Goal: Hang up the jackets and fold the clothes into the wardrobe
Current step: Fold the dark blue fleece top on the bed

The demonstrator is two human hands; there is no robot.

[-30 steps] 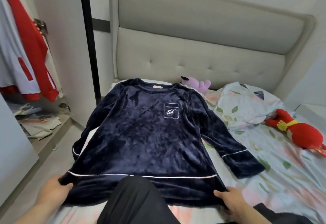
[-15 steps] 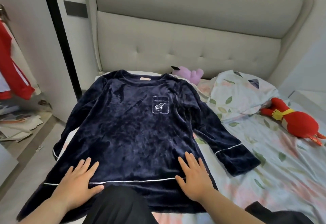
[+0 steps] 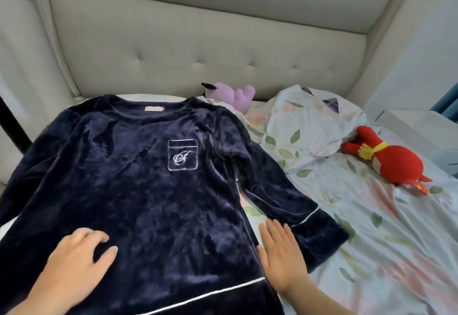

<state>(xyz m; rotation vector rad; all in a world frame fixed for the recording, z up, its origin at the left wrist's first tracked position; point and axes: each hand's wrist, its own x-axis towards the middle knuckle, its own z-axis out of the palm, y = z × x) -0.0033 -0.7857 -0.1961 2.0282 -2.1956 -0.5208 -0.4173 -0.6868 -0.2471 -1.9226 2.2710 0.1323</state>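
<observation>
A navy velvet top (image 3: 148, 190) with white piping and a chest pocket lies face up, spread flat on the bed. My left hand (image 3: 76, 267) rests palm down on its lower left front, fingers loosely bent. My right hand (image 3: 280, 257) lies flat with straight fingers at the top's right side seam, between the body and the right sleeve (image 3: 297, 210), which stretches out toward the right. The wardrobe is out of view.
The bed has a floral sheet (image 3: 371, 252) and a floral pillow (image 3: 312, 126) at the right. A purple plush toy (image 3: 233, 94) sits by the padded headboard (image 3: 198, 54). A red plush toy (image 3: 391, 161) lies at the far right.
The view has shifted right and closer, so the wardrobe dropped out. Both hands slid up and outward over the top from its hem; the right hand moved to the right side seam.
</observation>
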